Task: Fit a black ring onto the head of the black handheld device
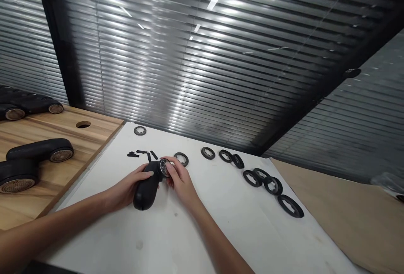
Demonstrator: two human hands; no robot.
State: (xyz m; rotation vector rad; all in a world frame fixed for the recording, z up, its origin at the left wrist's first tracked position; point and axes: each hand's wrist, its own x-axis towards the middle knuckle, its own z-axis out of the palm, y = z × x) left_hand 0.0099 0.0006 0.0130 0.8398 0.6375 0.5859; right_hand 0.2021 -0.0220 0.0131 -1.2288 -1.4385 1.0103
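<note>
Far left, a wooden bench [94, 135] with a round hole [83, 125] near its back edge, and at its rear corner a huddle of black lint shavers [28, 103], round metal-faced heads turned outward. Nearer on the same wood, two further shavers [39, 150] lying side by side, their mesh heads toward the right. Next, just past the wood's edge, a white sheet [221, 232] bearing all the remaining parts. Near its far edge, a lone black ring [139, 130], and below that, four small black strips [142, 154] lying loose. At centre, the left hand [129, 185], its grip closed around the body of a black handheld shaver [147, 192], tilted with its head up and to the right, over the middle of the sheet. Against that head, the right hand [181, 177], its grip closed on the round metal mesh head [164, 167], fingers curled over the rim. Just behind the hands, a black ring [182, 159] flat on the sheet, not touching them. Farther right, a loose line of similar star-cut black rings [208, 152], some overlapping in a cluster [261, 174], and a last ring [290, 206] alone near the sheet's edge. Far right, a pale plywood board [331, 206] beneath slatted blinds [189, 55].
</note>
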